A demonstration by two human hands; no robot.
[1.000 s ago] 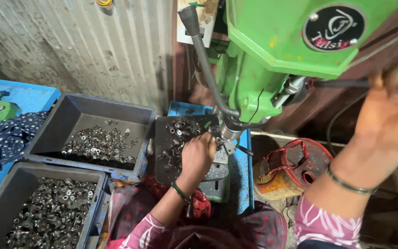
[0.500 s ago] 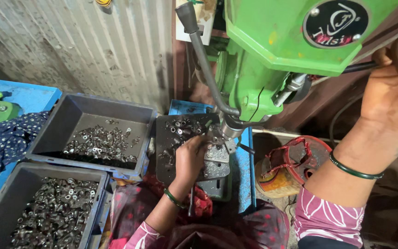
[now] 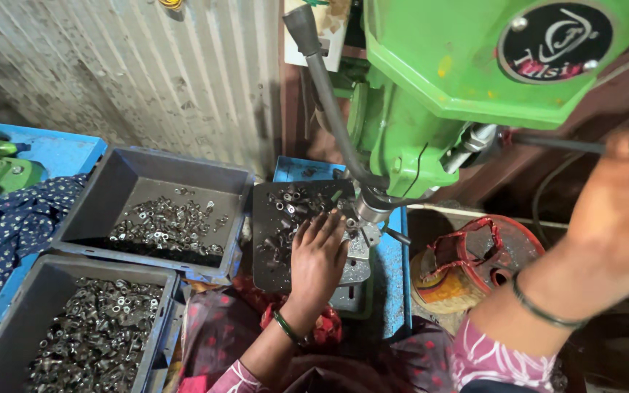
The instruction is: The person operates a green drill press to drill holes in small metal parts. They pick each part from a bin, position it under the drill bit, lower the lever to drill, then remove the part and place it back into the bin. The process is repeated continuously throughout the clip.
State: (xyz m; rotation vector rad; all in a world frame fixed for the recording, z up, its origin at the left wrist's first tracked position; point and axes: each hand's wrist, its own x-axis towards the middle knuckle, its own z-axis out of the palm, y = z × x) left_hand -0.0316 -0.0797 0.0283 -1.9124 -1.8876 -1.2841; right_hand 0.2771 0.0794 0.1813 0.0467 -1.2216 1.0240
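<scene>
Under the green drill (image 3: 445, 94) my left hand (image 3: 318, 258) lies spread over the tray of small metal parts (image 3: 271, 247), right hand (image 3: 620, 204) up by its lever (image 3: 555, 143), can't tell that grip.

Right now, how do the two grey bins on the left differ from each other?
The far grey bin holds only a thin scatter of small metal parts, with much of its floor bare; the near grey bin is heaped with them. The far bin shows whole, while the near bin is cut off by the picture's edge. Both are grey, rectangular and hold similar small metal rings, away from the left hand.
</scene>
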